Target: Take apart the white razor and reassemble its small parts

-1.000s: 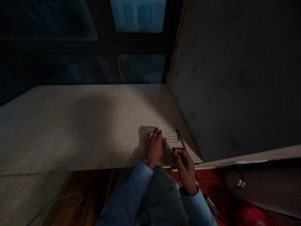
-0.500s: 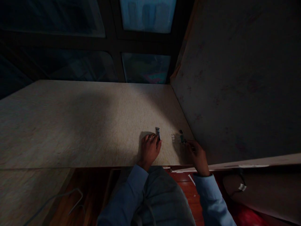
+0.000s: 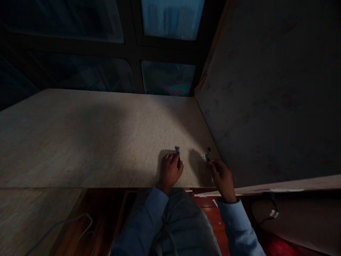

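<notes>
My left hand [image 3: 170, 171] rests near the front edge of a pale speckled tabletop [image 3: 101, 138], fingers curled on a small dark part with a metal end [image 3: 177, 152]. A ring shows on one finger. My right hand [image 3: 220, 175] lies further right, fingers pinched at a small green and white piece [image 3: 206, 157] close to the wall. What the right fingers grip is too small and dim to name. A tiny dark bit [image 3: 209, 149] lies just beyond it. Both arms wear blue sleeves.
A tall dim wall panel [image 3: 266, 92] rises along the table's right edge. Dark window panes [image 3: 167, 76] stand behind the table. Below are my grey lap, a reddish wooden floor [image 3: 106, 217], a thin cable [image 3: 80, 222] and small white scraps.
My right hand came up from the table's front edge to the small pieces by the wall and now covers the pale one. The left hand slid slightly back, baring the dark part.
</notes>
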Demonstrator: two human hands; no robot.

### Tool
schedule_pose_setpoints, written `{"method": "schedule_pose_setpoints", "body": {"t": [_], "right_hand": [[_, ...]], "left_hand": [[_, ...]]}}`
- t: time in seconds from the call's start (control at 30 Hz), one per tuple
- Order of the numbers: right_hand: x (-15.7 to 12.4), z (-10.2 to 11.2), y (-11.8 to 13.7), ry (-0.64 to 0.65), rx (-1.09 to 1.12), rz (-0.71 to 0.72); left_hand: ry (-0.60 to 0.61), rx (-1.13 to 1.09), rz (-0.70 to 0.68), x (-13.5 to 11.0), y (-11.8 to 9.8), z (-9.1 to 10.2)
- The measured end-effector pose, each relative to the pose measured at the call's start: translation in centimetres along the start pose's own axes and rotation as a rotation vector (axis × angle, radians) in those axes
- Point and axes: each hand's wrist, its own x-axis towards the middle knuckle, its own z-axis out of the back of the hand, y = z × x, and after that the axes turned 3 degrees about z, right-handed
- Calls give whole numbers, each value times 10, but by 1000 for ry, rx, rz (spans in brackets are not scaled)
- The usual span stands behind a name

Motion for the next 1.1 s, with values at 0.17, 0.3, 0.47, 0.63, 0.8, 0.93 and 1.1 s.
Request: {"method": "schedule_pose_setpoints", "body": {"t": [0.17, 0.3, 0.47, 0.63, 0.8, 0.93, 1.1], "right_hand": [[-8, -13, 18, 70, 120, 21], [-13, -19, 30, 102, 202, 45], [-19, -24, 39, 102, 325, 41], [-23, -36, 45, 134, 414, -24], [-21, -52, 64, 185, 486, -23], [-17, -69, 81, 266, 571, -45], [-14, -90, 93, 357, 632, -58]], "left_hand": [[69, 72, 155, 13, -13, 12], [203, 121, 255, 31, -18, 22], [128, -427, 423, 33, 0, 26], [83, -1297, 666, 10, 16, 39], [99, -1631, 668, -5, 18, 59], [142, -1595, 637, -7, 18, 69], [121, -1488, 628, -5, 22, 79]]}}
